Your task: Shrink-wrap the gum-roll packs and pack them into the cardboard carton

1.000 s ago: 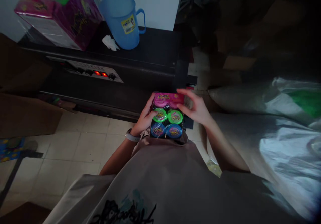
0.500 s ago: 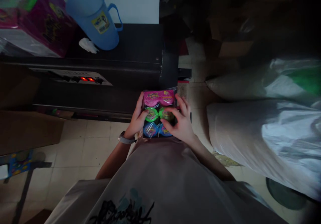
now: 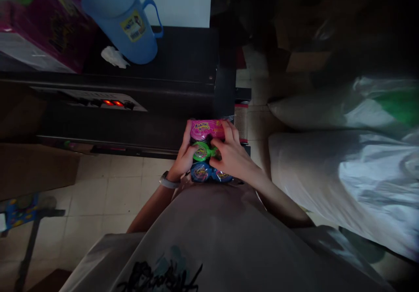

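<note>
In front of my body is a plastic-wrapped pack (image 3: 201, 171) of round candy rolls, with a pink printed top panel, green rolls in the middle and blue ones at the bottom. My left hand (image 3: 183, 159) grips its left side, thumb on the front by a green roll. The fingers of my right hand (image 3: 234, 156) curl over the right part of the pack, across the pink panel and the right green roll, which they partly cover. A grey watch band circles my left wrist.
Beyond the pack stands a black machine (image 3: 157, 126) with glowing red switches (image 3: 113, 103). A blue jug (image 3: 121, 21), crumpled white paper (image 3: 114, 57) and a magenta box (image 3: 55, 30) sit on it. Large white sacks (image 3: 304, 170) lie at right; cardboard (image 3: 36, 170) is at left.
My right hand has moved from the pack's right edge inward over its front, fingers more bent. The pack has shifted slightly right in view, still held at its left by my left hand.
</note>
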Demonstrator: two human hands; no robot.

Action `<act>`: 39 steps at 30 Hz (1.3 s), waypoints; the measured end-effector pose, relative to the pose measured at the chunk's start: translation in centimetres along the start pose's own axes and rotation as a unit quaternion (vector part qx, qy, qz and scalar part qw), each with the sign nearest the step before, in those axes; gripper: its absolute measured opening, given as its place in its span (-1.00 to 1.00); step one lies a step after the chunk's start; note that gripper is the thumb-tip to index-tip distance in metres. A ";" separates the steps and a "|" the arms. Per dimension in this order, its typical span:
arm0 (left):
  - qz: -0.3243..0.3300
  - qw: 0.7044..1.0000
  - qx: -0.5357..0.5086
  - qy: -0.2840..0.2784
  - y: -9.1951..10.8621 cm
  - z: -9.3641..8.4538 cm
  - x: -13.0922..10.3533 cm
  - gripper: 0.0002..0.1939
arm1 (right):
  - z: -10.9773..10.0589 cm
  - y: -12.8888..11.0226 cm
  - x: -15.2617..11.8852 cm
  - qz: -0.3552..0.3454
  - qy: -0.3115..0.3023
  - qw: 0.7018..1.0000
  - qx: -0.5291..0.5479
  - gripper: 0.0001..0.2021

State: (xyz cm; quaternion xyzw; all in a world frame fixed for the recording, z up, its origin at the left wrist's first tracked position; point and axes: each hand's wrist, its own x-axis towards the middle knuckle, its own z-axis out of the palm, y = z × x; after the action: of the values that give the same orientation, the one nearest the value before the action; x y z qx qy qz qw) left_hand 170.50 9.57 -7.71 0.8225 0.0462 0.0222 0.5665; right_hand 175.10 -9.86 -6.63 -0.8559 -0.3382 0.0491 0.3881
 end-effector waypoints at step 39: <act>-0.014 0.999 -0.037 -0.027 0.6 0.6 1.2 -0.20 | 0.2 -2.5 2.5 0.158 -0.071 0.983 -0.067 -0.47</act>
State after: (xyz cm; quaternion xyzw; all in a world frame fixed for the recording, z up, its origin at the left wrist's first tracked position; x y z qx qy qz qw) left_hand 171.78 8.91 -7.42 0.8007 0.0417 -0.0066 0.5975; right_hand 175.62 -7.05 -4.60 -0.9168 -0.2282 0.1477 0.2926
